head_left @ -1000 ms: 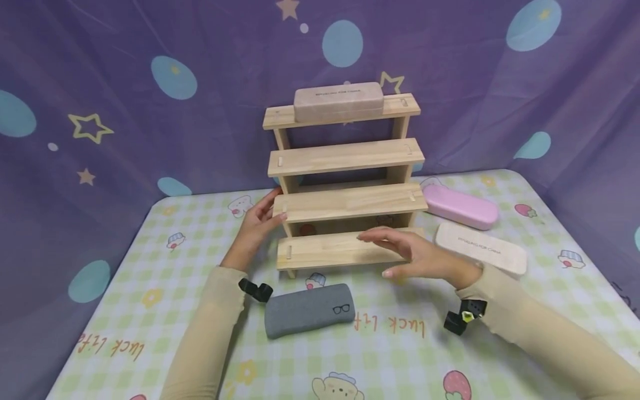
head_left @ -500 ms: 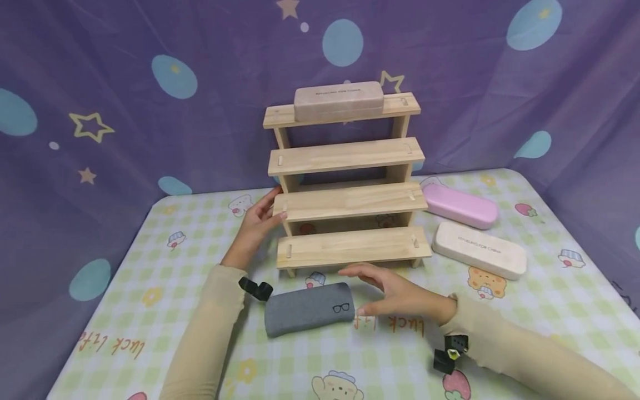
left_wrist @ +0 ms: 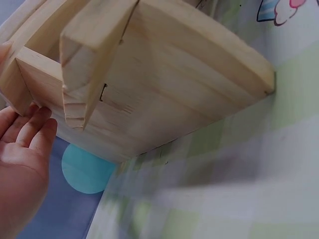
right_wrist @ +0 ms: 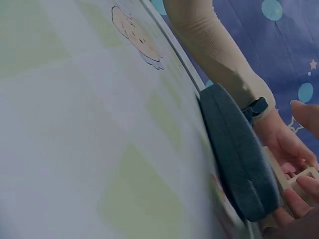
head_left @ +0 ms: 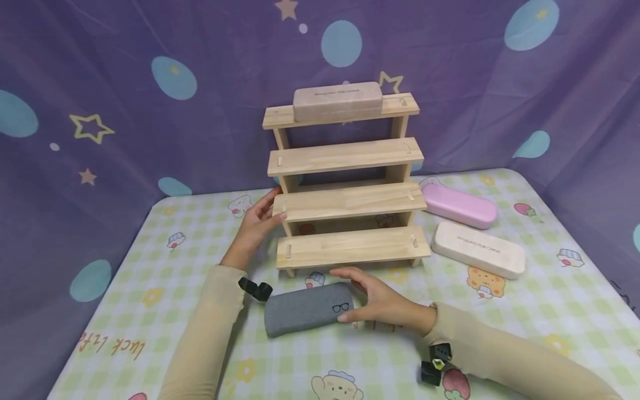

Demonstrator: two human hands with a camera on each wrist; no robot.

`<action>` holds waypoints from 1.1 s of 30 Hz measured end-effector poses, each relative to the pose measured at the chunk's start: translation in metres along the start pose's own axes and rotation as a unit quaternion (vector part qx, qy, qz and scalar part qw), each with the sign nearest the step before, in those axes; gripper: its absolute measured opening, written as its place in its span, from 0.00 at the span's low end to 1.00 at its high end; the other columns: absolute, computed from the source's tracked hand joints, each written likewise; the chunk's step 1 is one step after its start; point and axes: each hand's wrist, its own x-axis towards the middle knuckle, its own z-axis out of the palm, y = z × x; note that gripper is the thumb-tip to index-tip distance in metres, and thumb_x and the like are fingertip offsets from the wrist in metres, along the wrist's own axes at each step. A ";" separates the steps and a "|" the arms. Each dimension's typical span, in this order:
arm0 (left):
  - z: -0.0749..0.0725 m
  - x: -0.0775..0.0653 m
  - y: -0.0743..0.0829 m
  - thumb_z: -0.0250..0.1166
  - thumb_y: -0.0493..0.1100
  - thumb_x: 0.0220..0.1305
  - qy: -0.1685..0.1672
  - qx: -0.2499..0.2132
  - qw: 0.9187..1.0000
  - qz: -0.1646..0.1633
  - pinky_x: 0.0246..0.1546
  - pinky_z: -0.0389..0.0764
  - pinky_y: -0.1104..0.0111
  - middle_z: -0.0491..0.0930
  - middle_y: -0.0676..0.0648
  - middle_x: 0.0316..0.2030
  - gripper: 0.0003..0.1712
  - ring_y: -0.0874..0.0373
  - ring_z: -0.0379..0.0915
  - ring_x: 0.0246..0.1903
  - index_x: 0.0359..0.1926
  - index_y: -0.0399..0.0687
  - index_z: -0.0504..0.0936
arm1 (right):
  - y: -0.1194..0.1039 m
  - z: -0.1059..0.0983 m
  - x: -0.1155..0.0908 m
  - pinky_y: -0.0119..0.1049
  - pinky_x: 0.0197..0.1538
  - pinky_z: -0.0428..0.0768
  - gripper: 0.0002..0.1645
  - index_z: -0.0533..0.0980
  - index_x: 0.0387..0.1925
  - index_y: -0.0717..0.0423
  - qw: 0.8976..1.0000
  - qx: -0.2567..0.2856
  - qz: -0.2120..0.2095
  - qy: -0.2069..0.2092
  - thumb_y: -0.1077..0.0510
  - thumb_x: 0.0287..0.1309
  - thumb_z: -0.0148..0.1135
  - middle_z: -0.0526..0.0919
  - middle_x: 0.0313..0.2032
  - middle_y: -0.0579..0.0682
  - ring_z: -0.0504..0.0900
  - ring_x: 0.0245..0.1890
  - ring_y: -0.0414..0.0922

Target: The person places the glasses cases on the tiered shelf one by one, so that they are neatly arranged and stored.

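A four-step wooden display shelf [head_left: 350, 203] stands at the middle back of the table. My left hand [head_left: 255, 228] holds its left side, the thumb on one step's end and the fingers behind it. The left wrist view shows those fingertips against the wood of the shelf [left_wrist: 164, 74]. A grey glasses case [head_left: 307, 311] with a glasses print lies on the cloth in front. My right hand [head_left: 382, 303] is spread around that case's right end, thumb at the near edge, fingers at the far edge. In the right wrist view the grey case [right_wrist: 239, 154] lies beside the fingers.
A beige glasses case [head_left: 337, 103] lies on the shelf's top step. Right of the shelf, a pink glasses case [head_left: 460, 205] and a white glasses case [head_left: 477, 250] lie on the checked tablecloth [head_left: 160, 316]. A purple curtain [head_left: 215, 139] hangs right behind.
My right hand has moved left and toward me, from over the shelf's lowest step to the grey glasses case's right end. The left hand has stayed on the shelf.
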 end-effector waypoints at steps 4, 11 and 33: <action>0.001 0.000 0.001 0.57 0.26 0.59 0.001 -0.004 1.000 0.001 0.52 0.74 0.76 0.58 0.35 0.68 0.39 0.54 0.65 0.61 0.70 0.36 0.55 | 0.005 0.006 0.003 0.39 0.60 0.69 0.48 0.61 0.67 0.53 1.000 0.019 0.013 -0.001 0.56 0.45 0.74 0.67 0.63 0.51 0.66 0.60 0.49; 0.001 0.001 0.001 0.56 0.25 0.59 -0.001 -0.009 1.000 -0.003 0.53 0.73 0.77 0.56 0.36 0.69 0.39 0.45 0.57 0.65 0.70 0.35 0.54 | 0.006 0.011 0.008 0.39 0.56 0.67 0.50 0.61 0.67 0.52 1.000 0.005 0.028 -0.002 0.56 0.42 0.76 0.68 0.61 0.50 0.69 0.55 0.47; 0.002 0.000 -0.001 0.58 0.27 0.59 0.005 -0.007 1.000 0.002 0.52 0.74 0.76 0.59 0.36 0.67 0.39 0.62 0.68 0.57 0.70 0.38 0.56 | 0.012 0.010 0.014 0.39 0.57 0.67 0.52 0.64 0.66 0.47 0.991 -0.131 0.035 -0.013 0.58 0.36 0.78 0.69 0.60 0.47 0.70 0.55 0.44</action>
